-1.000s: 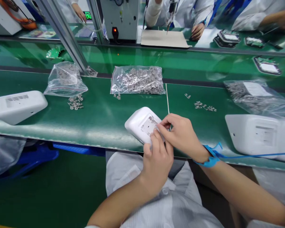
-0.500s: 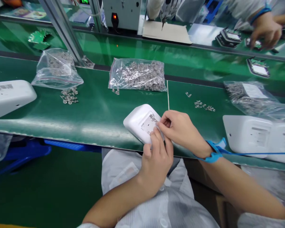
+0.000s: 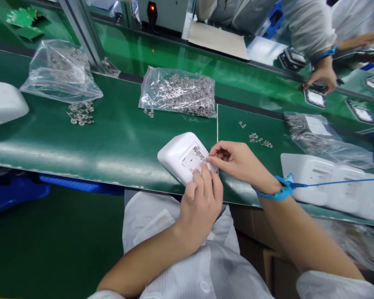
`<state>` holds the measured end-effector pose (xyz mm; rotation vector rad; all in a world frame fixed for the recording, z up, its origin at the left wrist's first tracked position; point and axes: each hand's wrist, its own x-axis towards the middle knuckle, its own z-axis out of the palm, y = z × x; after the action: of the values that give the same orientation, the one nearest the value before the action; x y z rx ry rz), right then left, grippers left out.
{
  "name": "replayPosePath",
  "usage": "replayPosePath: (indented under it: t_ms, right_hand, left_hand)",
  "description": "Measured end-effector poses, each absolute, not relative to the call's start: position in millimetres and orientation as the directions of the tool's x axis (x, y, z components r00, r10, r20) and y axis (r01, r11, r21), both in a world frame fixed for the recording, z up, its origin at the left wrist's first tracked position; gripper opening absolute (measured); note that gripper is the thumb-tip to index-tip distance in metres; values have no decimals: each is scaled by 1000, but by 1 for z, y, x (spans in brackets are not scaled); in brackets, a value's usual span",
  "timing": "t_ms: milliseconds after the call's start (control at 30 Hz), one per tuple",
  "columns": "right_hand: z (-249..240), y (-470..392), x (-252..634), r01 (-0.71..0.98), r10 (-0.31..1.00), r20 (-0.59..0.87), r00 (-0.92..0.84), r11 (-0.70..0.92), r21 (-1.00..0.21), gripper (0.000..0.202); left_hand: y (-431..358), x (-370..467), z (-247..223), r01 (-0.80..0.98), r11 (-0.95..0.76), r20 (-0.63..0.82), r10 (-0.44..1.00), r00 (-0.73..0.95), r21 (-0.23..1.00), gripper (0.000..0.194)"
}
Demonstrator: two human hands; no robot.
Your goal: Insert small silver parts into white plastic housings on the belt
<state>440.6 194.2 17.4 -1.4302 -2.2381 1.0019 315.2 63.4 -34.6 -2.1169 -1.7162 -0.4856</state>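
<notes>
A white plastic housing (image 3: 174,154) lies on the green bench near its front edge, its recessed compartment facing up. Fingers of my left hand (image 3: 202,199) press on the compartment's near side and hold the housing. At the compartment's right edge, my right hand (image 3: 237,162) has thumb and forefinger pinched together; whatever is between them is too small to make out. Small metal pieces (image 3: 200,152) show in the compartment's far end. Loose metal spring contacts (image 3: 81,113) lie in a pile to the left, and several more contacts (image 3: 260,140) lie to the right.
Clear bags of metal parts stand behind: one left (image 3: 60,72), one in the middle (image 3: 180,91), one right (image 3: 318,128). More white housings (image 3: 319,178) line the right side. A blue wrist cord (image 3: 336,182) crosses them. A co-worker's hand (image 3: 324,79) works across the bench.
My view has shifted slightly. Both hands stay at the housing, with the right fingertips still pinched at its compartment edge. The co-worker's hand has come down onto a dark-framed part.
</notes>
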Motion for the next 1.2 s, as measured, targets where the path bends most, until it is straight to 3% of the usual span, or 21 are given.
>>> replayPosePath:
  t_ms: [167, 467, 667, 800, 1033, 1133, 1200]
  right_hand:
    - [29, 205, 435, 694, 820, -173, -545, 325, -642, 13]
    - [41, 225, 432, 721, 733, -317, -602, 329, -610, 16]
    - [46, 230, 426, 759, 710, -385, -589, 324, -565, 12]
    - [49, 231, 420, 798, 719, -407, -564, 347, -493, 10]
    - [43, 234, 398, 906, 778, -475, -411, 289, -310, 26]
    - [40, 238, 403, 875, 753, -462, -469, 322, -362, 34]
    - [34, 240, 417, 796, 671, -477, -568, 300, -526, 35]
  left_hand:
    - [69, 314, -32, 977, -211, 452, 869, 201, -30, 45]
    - [70, 313, -28, 974, -210, 429, 874, 228, -90, 42]
    - [70, 313, -28, 972, -235, 397, 890, 223, -19, 43]
    - [69, 312, -27, 967, -252, 386, 889, 248, -41, 41]
    - [69, 310, -27, 960, -271, 376, 885, 275, -64, 41]
    - [70, 310, -27, 964, -262, 380, 887, 263, -56, 41]
    - [70, 310, -26, 967, -255, 383, 890, 246, -30, 40]
